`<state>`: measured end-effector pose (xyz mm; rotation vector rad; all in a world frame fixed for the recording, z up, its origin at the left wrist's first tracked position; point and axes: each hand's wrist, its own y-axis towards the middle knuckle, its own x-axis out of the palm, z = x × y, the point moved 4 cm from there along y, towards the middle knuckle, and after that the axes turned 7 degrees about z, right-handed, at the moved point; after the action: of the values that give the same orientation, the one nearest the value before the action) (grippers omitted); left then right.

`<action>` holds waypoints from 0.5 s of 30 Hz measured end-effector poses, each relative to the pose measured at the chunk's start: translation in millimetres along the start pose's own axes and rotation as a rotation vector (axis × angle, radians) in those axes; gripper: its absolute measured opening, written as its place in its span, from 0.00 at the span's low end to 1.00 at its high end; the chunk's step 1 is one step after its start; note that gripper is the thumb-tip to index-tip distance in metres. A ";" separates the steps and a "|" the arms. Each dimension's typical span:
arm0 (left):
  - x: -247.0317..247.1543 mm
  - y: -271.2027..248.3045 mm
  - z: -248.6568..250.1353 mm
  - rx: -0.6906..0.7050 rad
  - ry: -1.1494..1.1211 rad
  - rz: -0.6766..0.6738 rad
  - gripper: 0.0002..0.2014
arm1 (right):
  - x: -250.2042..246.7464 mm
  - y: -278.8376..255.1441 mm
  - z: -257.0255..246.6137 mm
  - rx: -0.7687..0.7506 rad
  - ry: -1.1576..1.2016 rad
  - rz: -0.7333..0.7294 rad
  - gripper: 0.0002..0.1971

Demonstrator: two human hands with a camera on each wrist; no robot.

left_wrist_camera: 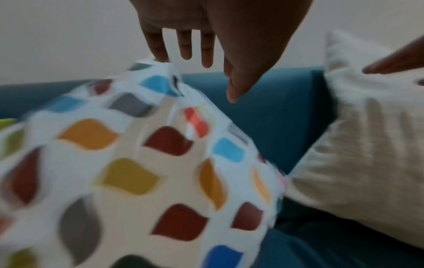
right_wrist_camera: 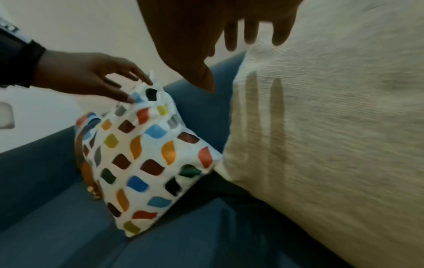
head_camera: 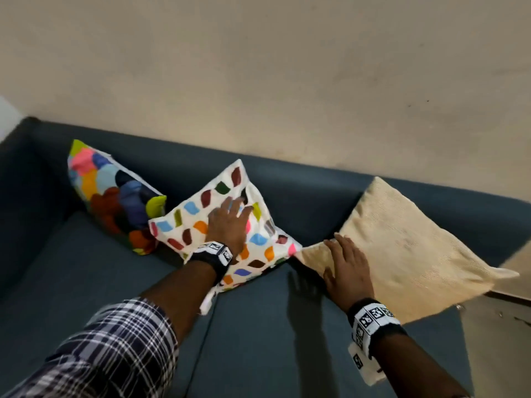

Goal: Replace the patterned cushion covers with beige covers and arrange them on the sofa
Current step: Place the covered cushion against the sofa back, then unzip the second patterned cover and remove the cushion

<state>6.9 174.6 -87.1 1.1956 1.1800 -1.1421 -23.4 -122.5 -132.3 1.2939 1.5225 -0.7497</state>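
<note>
A white cushion with coloured leaf patches [head_camera: 230, 225] [left_wrist_camera: 142, 172] [right_wrist_camera: 149, 159] leans against the back of the dark blue sofa [head_camera: 258, 326]. My left hand [head_camera: 230, 222] [left_wrist_camera: 197, 54] [right_wrist_camera: 96, 79] is open with spread fingers, its fingertips touching the cushion's top corner. To the right a beige cushion [head_camera: 402, 248] [left_wrist_camera: 367, 145] [right_wrist_camera: 332, 136] also leans on the sofa back. Above its left corner my right hand [head_camera: 346, 262] [right_wrist_camera: 250, 36] hovers open, fingers straight; its shadow falls on the beige fabric.
A second patterned cushion with bright multicoloured blobs [head_camera: 115, 196] stands at the sofa's left end by the armrest. A beige wall [head_camera: 258, 67] rises behind the sofa. The floor [head_camera: 502, 326] shows past the sofa's right end.
</note>
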 end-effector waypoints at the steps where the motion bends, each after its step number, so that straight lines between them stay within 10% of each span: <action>1: -3.0 0.3 -31.9 -0.079 -0.001 0.002 0.37 | 9.5 7.3 -17.1 0.014 0.015 -0.043 0.37; 10: 65.4 11.2 -188.3 -0.338 -0.432 -0.316 0.71 | 82.6 49.7 -157.9 0.052 0.307 -0.197 0.38; 15: 71.5 3.6 -181.5 -0.235 -0.363 -0.243 0.50 | 99.5 75.9 -194.3 0.138 0.431 -0.106 0.42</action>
<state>6.8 355.3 -160.5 0.6450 1.1580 -1.2957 -1.3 107.0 -148.1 1.5591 1.9216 -0.6806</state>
